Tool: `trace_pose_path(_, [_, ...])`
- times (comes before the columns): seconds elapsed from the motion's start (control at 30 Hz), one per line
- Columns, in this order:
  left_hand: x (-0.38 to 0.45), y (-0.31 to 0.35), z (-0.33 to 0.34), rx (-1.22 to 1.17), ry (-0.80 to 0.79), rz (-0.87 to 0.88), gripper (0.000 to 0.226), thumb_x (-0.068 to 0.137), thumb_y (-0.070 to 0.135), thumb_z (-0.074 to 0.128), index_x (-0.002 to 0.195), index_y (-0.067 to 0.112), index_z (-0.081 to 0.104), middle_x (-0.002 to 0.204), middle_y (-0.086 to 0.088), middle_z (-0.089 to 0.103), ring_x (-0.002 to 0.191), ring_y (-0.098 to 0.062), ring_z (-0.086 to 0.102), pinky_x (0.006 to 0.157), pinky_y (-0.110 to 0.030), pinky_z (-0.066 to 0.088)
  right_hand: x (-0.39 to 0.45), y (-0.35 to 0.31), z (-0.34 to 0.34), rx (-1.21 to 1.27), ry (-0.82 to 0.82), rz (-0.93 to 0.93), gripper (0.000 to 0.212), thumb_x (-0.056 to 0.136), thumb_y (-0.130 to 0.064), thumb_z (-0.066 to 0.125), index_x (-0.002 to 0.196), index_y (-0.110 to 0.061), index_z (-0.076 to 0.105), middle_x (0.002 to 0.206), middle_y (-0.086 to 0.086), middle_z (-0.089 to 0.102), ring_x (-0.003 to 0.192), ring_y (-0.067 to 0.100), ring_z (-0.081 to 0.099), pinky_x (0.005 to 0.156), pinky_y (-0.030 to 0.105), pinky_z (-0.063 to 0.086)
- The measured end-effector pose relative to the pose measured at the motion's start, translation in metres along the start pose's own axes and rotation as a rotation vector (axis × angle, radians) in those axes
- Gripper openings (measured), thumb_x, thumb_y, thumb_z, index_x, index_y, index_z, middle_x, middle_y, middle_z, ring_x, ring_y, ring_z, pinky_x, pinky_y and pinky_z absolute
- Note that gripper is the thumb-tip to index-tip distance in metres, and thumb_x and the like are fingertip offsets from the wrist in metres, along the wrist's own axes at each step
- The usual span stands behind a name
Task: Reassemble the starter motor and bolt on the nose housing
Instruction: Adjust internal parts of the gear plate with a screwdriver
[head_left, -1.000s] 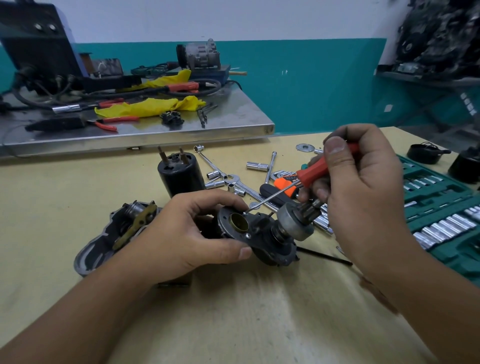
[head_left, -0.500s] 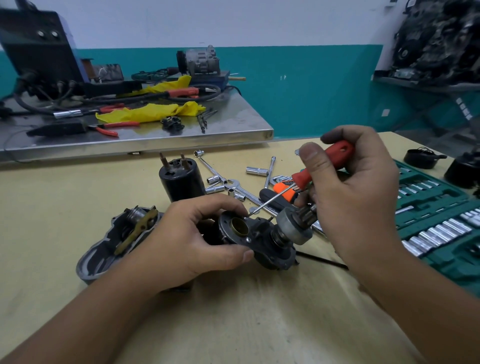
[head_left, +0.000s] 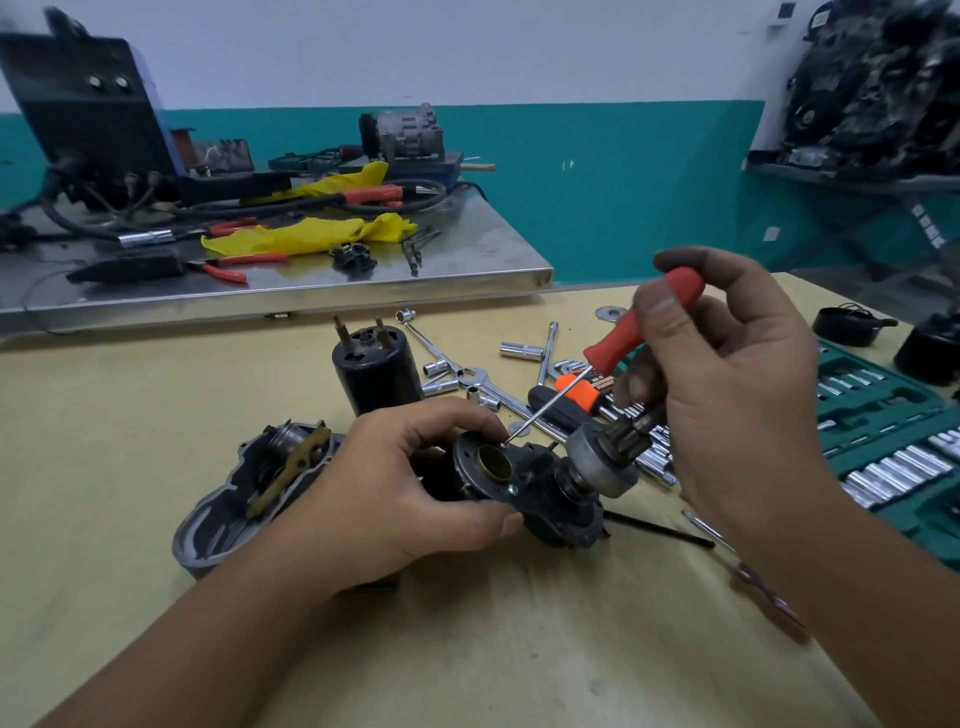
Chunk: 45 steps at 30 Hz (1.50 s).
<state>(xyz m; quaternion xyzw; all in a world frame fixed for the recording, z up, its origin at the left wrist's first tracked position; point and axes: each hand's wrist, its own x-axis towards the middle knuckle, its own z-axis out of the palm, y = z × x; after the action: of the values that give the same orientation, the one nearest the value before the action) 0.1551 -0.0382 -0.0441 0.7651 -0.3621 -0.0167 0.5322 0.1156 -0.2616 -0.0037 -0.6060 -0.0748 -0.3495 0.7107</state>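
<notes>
My left hand (head_left: 395, 493) grips the dark starter motor body (head_left: 540, 493), whose flange and brass bushing (head_left: 493, 462) face up. A grey pinion drive gear (head_left: 602, 460) sticks out on its right. In my right hand (head_left: 727, 395) is a red-handled screwdriver (head_left: 639, 327); its thin shaft slants down-left with the tip on a screw at the flange's rim. The grey nose housing (head_left: 244, 504) lies on the table to the left, partly hidden by my left wrist. A black cylindrical solenoid (head_left: 374, 369) stands upright behind.
Loose sockets, a T-wrench and a spanner (head_left: 483, 379) lie scattered behind the motor. A green socket set case (head_left: 883, 431) lies open at right. A thin black rod (head_left: 660, 530) lies right of the motor. A steel bench (head_left: 467, 270) with cables, pliers and yellow cloth stands behind.
My right hand lifted and tilted the screwdriver, bringing its tip down onto the flange screw. My left hand kept holding the motor body.
</notes>
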Motion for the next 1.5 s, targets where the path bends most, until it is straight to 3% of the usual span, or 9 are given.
trace_pose_path(0.1, [0.0,-0.001,0.0,-0.003,0.005,0.009,0.043,0.069,0.029,0.093,0.108,0.029,0.073,0.101,0.0,0.074,0.091,-0.02,0.074,0.079,-0.024,0.058,0.002,-0.002,-0.003,0.054,-0.035,0.034,0.019,0.098,-0.02,0.053,0.112,-0.019,0.065,0.1,0.012,0.077,0.051,0.031,0.064,0.049,0.033,0.049])
trace_pose_path(0.3, [0.0,0.0,0.0,-0.012,0.0,0.01,0.044,0.069,0.028,0.093,0.108,0.028,0.074,0.101,0.001,0.074,0.092,-0.018,0.074,0.079,-0.022,0.057,0.003,0.0,0.0,0.014,0.055,-0.035,0.013,0.089,-0.022,0.075,0.101,-0.025,0.071,0.083,0.007,0.063,0.04,0.01,0.05,0.047,0.032,0.048])
trace_pose_path(0.47, [0.0,-0.001,0.0,-0.017,0.002,0.002,0.045,0.069,0.028,0.094,0.108,0.028,0.073,0.101,0.002,0.075,0.091,-0.017,0.074,0.08,-0.023,0.058,0.005,-0.005,-0.002,0.039,-0.004,0.012,0.023,0.096,-0.016,0.055,0.109,-0.019,0.073,0.102,0.01,0.076,0.053,0.026,0.064,0.053,0.032,0.056])
trace_pose_path(0.6, [-0.001,-0.002,0.0,-0.018,0.009,-0.006,0.047,0.069,0.032,0.094,0.111,0.03,0.073,0.104,0.002,0.075,0.095,-0.019,0.074,0.082,-0.025,0.059,0.009,-0.006,-0.002,-0.101,0.033,-0.069,0.013,0.094,-0.013,0.072,0.101,-0.023,0.074,0.077,-0.002,0.07,0.053,0.026,0.058,0.048,0.03,0.049])
trace_pose_path(0.87, [-0.003,0.004,-0.001,-0.015,0.039,-0.031,0.047,0.068,0.037,0.093,0.11,0.034,0.074,0.107,0.003,0.076,0.1,-0.019,0.074,0.085,-0.025,0.06,0.012,-0.004,0.007,-0.035,0.01,0.027,0.017,0.097,-0.02,0.059,0.106,-0.025,0.073,0.099,0.003,0.078,0.091,0.024,0.073,0.071,0.03,0.057])
trace_pose_path(1.03, [-0.003,0.007,0.0,-0.008,0.038,-0.034,0.044,0.067,0.034,0.093,0.107,0.034,0.074,0.105,0.004,0.076,0.097,-0.017,0.074,0.082,-0.021,0.058,0.01,-0.001,0.009,-0.066,0.063,-0.033,0.011,0.091,-0.022,0.076,0.096,-0.032,0.075,0.077,-0.002,0.066,0.069,0.019,0.058,0.065,0.033,0.053])
trace_pose_path(1.2, [-0.003,0.007,-0.001,-0.001,0.033,-0.052,0.047,0.067,0.036,0.093,0.11,0.033,0.074,0.106,0.004,0.075,0.101,-0.02,0.073,0.086,-0.027,0.059,0.013,-0.003,0.006,-0.01,-0.001,0.039,0.019,0.096,-0.021,0.061,0.107,-0.026,0.075,0.101,-0.003,0.078,0.094,0.021,0.074,0.076,0.035,0.062])
trace_pose_path(1.4, [-0.003,0.009,-0.002,-0.011,0.031,-0.071,0.046,0.066,0.035,0.093,0.107,0.035,0.075,0.108,0.003,0.076,0.102,-0.019,0.073,0.087,-0.026,0.059,0.013,-0.005,0.006,-0.045,0.028,-0.038,0.015,0.081,-0.03,0.078,0.094,-0.025,0.072,0.078,-0.001,0.071,0.066,0.016,0.065,0.063,0.026,0.055])
trace_pose_path(1.5, [-0.002,0.008,-0.002,-0.013,0.037,-0.071,0.045,0.064,0.035,0.093,0.105,0.036,0.075,0.106,0.004,0.076,0.101,-0.018,0.074,0.084,-0.021,0.057,0.015,-0.002,0.007,-0.002,0.005,0.009,0.008,0.094,-0.022,0.069,0.1,-0.02,0.073,0.094,0.0,0.077,0.082,0.018,0.074,0.073,0.031,0.06])
